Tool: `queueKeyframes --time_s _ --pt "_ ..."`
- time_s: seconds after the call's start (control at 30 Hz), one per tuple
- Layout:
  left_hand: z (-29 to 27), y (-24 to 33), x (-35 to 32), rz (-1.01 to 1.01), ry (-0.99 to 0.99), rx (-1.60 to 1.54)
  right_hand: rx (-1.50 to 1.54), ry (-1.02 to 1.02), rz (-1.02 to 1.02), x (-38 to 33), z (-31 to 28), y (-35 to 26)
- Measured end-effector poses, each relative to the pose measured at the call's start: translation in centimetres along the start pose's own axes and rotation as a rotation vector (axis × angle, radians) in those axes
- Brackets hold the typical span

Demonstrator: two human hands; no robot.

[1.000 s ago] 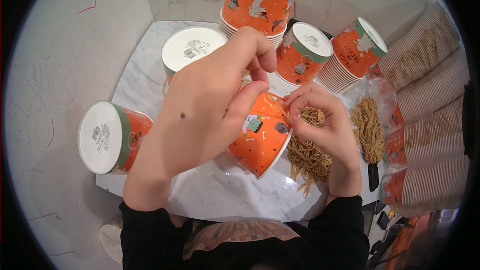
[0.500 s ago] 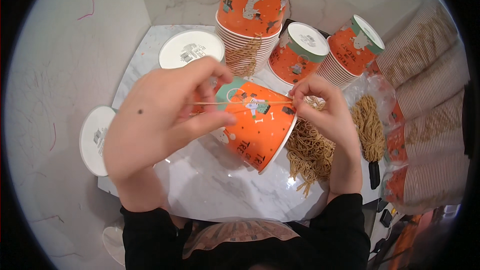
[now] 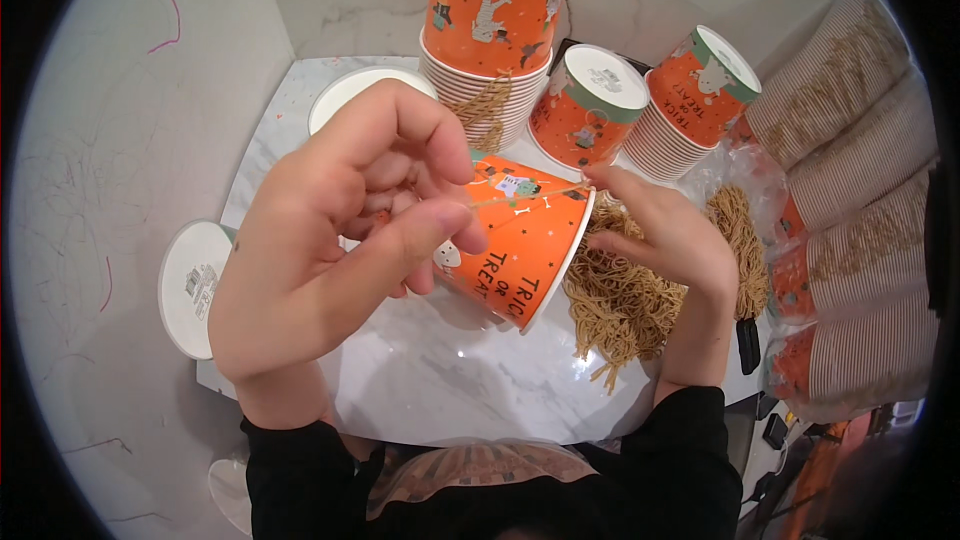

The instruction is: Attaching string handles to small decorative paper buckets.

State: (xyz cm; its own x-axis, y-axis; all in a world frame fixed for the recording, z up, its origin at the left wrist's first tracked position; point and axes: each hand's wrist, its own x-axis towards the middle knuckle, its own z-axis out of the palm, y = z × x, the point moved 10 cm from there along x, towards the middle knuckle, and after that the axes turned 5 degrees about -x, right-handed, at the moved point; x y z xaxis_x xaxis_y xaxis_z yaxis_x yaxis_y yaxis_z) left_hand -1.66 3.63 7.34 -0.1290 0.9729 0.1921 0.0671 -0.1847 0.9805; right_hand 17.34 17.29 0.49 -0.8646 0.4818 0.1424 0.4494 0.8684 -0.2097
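An orange paper bucket (image 3: 520,260) with a green band and cartoon figures lies tilted in front of me, its white rim facing right. A thin tan cord (image 3: 530,196) runs across its side to the upper edge of the rim. My left hand (image 3: 350,210) is closed, with thumb and curled fingers around the cord's left end; its lower fingers are near the bucket's base. My right hand (image 3: 665,225) has its thumb and index finger apart, the index tip at the rim where the cord ends. Its other fingers are partly hidden.
A tan cord heap (image 3: 625,305) lies under my right hand, with a tied cord bundle (image 3: 735,240) beside it. Behind stand bucket stacks (image 3: 495,20) and another upturned bucket (image 3: 590,105). Bagged stacks (image 3: 860,260) line the right side. An upturned bucket (image 3: 195,285) sits left.
My right thumb and index finger have moved apart from their pinch at the rim. My left hand has turned and shifted slightly right; the cord now slants up toward the rim.
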Motion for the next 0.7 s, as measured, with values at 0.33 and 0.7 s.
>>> queueKeyframes --time_s 0.33,0.7 --pt "-1.2 1.6 0.1 0.21 -0.005 -0.248 0.112 0.167 0.116 1.0 -2.3 -1.5" --pt "2.6 -0.8 1.7 0.073 -0.224 -0.794 0.189 0.205 0.147 2.5 -0.6 -0.9"
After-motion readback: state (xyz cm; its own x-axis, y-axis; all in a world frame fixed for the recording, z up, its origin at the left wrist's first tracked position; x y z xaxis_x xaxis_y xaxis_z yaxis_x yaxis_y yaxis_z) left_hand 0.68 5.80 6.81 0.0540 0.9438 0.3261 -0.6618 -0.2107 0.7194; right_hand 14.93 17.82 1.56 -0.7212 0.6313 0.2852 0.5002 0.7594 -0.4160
